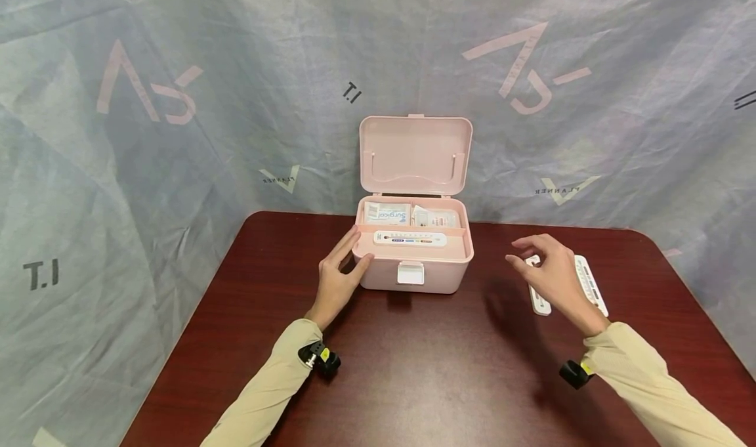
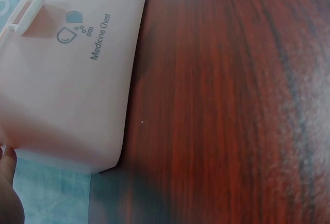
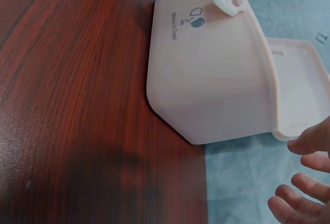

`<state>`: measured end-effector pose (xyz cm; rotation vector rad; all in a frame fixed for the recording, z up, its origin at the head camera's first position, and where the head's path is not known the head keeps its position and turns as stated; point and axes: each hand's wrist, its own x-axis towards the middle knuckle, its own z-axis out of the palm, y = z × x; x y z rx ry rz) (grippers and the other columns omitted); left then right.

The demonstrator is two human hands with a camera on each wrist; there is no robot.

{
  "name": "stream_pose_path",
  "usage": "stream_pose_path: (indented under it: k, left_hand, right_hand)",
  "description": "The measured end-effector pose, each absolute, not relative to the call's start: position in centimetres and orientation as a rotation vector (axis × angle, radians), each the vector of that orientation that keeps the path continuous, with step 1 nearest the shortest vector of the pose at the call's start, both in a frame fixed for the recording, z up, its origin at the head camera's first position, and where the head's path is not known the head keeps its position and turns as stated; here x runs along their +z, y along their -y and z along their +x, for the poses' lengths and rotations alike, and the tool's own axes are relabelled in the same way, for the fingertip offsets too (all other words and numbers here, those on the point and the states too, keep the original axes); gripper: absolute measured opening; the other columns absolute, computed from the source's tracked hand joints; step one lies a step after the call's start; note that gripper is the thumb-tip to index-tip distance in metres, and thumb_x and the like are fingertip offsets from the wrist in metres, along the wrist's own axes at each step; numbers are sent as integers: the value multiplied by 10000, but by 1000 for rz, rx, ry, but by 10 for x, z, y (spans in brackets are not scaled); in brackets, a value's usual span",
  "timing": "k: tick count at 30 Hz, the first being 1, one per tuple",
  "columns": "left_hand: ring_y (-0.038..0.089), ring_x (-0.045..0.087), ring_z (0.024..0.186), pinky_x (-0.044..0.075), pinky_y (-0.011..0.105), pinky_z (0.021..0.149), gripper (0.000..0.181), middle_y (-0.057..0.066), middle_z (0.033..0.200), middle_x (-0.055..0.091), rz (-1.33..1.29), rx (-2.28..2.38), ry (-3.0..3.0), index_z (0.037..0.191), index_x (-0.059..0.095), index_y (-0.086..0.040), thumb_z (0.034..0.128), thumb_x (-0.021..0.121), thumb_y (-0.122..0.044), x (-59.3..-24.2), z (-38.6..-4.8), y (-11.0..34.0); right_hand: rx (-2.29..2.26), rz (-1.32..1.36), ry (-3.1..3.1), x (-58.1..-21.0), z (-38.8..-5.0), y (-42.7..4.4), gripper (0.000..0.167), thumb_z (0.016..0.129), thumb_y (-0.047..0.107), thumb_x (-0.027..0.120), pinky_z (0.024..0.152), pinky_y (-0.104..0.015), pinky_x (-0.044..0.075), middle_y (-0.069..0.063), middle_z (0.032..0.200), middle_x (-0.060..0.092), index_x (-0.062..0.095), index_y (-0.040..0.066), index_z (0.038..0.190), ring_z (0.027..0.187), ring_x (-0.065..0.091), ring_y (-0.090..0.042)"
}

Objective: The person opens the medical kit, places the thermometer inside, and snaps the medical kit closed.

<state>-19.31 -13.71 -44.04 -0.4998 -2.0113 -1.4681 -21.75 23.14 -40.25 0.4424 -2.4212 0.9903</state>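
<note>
A pink medicine chest stands on the table with its lid raised. In its front compartment lies a white thermometer strip; wrapped packets, one a "Surgical" packet, fill the back. My left hand rests at the chest's left side, fingertips at the rim and thumb near the front corner. To the right of the chest, my right hand hovers with loosely bent, spread fingers and nothing in them. Below it, partly covered, are two more white thermometer strips, the left strip and the right strip.
The dark red-brown wooden table has rounded back corners. Just behind it hangs a grey-blue printed cloth, with the raised lid close in front. A white latch hangs on the chest's front.
</note>
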Motion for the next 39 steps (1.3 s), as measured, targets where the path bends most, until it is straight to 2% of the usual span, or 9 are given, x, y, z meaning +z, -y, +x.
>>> stream_pose_path:
  k: [2,7,14,18,23,30,35,39]
  left_hand:
    - [363,466,1245,457,468,928,498,250,1357,478,-501,-1468,2011,1285,524,102,837,704,-18,-440,-193,137]
    - [381,472,1234,445,522,914,493,252,1354,480,-497,-1468,2019,1279,525,111,832,702,4,-438,-192,136]
    - [381,468,1238,448,535,906,490,251,1353,482,-500,-1483,2008,1273,530,112,832,706,-4,-438,-192,136]
    - [402,471,1227,447,556,893,484,260,1344,485,-506,-1473,1998,1266,531,121,829,705,6,-438,-193,136]
    - [386,473,1231,455,541,894,487,250,1349,486,-507,-1469,1999,1276,532,105,838,704,-19,-439,-193,137]
    - [391,479,1225,451,548,893,482,253,1345,489,-501,-1468,2003,1268,535,113,831,705,0,-439,-193,136]
    - [378,474,1234,454,510,908,489,244,1352,486,-499,-1470,2013,1276,530,106,835,705,-10,-440,-193,136]
    - [369,469,1242,446,500,920,487,239,1354,487,-493,-1481,2011,1273,532,109,833,705,-4,-440,-193,137]
  right_hand:
    - [993,431,2412,-404,-217,-233,210,743,68,780,567,-136,435,-80,855,642,711,44,940,670,617,-171]
    - [974,381,2413,-407,-217,-236,203,740,78,780,569,-168,395,-47,818,622,712,42,928,659,566,-77]
    - [967,322,2444,-413,-215,-241,214,751,113,783,570,-184,356,-58,825,614,711,51,943,664,554,-169]
    - [951,287,2461,-416,-214,-244,220,760,141,780,593,-198,366,-78,846,617,708,53,948,686,503,-64]
    - [951,246,2455,-419,-212,-246,230,751,130,781,601,-186,379,-107,827,606,703,27,941,676,466,-2]
    - [954,210,2436,-424,-210,-251,252,742,112,785,603,-186,391,-133,801,607,703,9,957,653,457,52]
    - [941,183,2432,-428,-209,-255,257,735,102,791,609,-196,389,-137,795,621,701,5,955,648,456,87]
    - [920,148,2445,-431,-208,-258,254,741,131,795,615,-217,386,-113,788,634,697,17,946,660,490,33]
